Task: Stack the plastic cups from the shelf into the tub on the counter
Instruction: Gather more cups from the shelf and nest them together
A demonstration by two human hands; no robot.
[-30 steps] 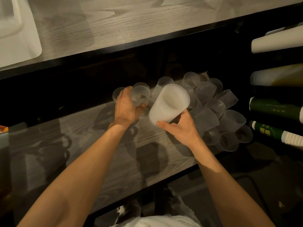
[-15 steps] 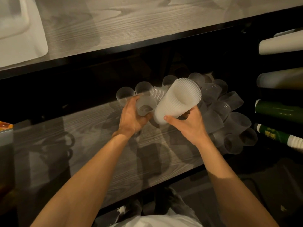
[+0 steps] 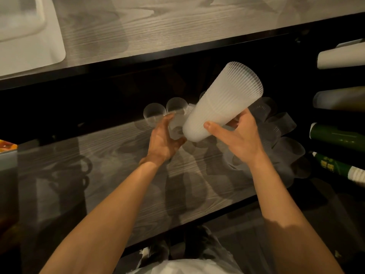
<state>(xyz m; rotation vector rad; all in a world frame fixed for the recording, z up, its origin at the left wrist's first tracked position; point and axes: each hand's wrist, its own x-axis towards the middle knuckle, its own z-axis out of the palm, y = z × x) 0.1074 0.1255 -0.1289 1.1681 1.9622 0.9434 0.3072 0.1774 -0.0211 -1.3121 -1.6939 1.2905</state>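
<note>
The right hand (image 3: 240,139) is clamped around the base of a tall stack (image 3: 221,105) of nested cups, tilted with its mouth up and away, above the shelf (image 3: 122,175). The left hand (image 3: 164,139) is closed on a single cup (image 3: 176,126) just beside the stack's base. Loose cups (image 3: 276,123) lie heaped on the shelf to the right, two more upright behind. The step looks like gathering: next, that cup must join the stack. The tub (image 3: 29,42) waits on the counter (image 3: 177,22), far left.
</note>
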